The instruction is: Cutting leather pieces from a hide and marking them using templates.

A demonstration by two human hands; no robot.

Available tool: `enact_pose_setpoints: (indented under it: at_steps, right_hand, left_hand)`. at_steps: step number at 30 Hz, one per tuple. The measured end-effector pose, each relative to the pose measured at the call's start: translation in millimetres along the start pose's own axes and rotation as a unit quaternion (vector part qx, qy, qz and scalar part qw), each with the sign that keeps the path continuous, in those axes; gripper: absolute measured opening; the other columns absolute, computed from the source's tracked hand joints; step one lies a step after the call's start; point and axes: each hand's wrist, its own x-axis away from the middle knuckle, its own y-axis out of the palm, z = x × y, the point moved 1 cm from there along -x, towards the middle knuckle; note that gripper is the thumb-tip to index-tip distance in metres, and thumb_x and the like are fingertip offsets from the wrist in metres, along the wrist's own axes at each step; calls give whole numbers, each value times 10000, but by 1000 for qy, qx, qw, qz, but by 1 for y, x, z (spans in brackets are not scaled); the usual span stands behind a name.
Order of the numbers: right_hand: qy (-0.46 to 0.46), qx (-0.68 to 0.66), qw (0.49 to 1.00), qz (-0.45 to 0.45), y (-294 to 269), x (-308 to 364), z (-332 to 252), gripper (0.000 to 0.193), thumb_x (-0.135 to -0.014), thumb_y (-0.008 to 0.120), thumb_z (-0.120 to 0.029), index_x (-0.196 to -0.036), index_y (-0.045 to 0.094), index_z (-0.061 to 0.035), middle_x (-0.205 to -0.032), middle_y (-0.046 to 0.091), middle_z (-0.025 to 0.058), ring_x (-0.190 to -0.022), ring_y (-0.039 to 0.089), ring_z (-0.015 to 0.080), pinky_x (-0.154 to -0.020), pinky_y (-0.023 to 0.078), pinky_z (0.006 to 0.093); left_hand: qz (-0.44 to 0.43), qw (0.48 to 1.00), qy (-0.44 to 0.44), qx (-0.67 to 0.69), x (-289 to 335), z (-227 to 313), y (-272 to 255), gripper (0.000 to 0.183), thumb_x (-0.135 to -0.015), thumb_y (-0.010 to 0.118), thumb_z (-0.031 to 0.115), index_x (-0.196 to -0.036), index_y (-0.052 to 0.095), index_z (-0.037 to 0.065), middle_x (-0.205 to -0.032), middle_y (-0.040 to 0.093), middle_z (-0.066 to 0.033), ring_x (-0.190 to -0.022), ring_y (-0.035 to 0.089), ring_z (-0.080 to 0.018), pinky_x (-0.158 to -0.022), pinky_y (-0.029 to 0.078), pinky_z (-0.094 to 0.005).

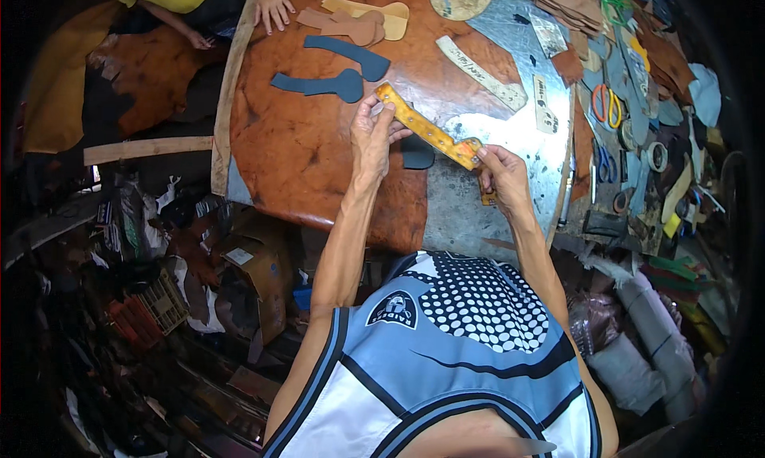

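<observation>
A narrow yellow-orange strip (pixel 430 131) with holes along it, slightly bent at one end, slants over the table between my hands. My left hand (pixel 373 135) pinches its upper left end, thumb on top. At the lower right end, my right hand (pixel 502 171) grips it between thumb and fingers. Another small yellow-orange piece (pixel 487 193) shows below my right fingers; whether it is held or lying there I cannot tell. Partly covered by the strip and my left hand is a dark piece (pixel 417 153). Beyond my left hand lie two dark blue leather cutouts (pixel 347 54).
A large brown hide (pixel 295 155) covers the table's left, metal sheet (pixel 454 211) its right. Brown and tan cutouts (pixel 343 26) and a pale curved template (pixel 482 74) lie farther off. Orange-handled scissors (pixel 606 106) are right. Another person's hand (pixel 273 7) rests at the far edge.
</observation>
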Motion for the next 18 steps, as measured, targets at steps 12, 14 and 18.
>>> enact_pose_setpoints:
  at_steps: [12,14,18]
  right_hand:
    - [3,7,1000,23,0,3,-5,211,-931,631,-215,-952,674,-10,-718,634,9,-473,477,39,-414,349,188]
    - [9,33,999,17,1,4,-9,237,-946,615,-227,-973,657,5,-698,623,7,-482,464,34,-438,335,183]
    - [4,21,1000,10,2,1,-8,223,-943,621,-227,-970,667,-11,-712,648,9,-471,462,25,-425,332,179]
  left_hand:
    - [-6,1000,-1,-2,-3,-4,1,329,-959,580,154,-1232,445,29,-979,662,-114,-782,682,-161,-648,595,-287]
    - [-8,1000,3,-3,-4,-5,-2,337,-957,585,156,-1233,439,30,-982,658,-115,-781,681,-163,-642,597,-289]
    - [0,1000,8,-7,-6,-6,-7,367,-951,599,160,-1244,420,31,-979,655,-115,-758,683,-169,-625,600,-293]
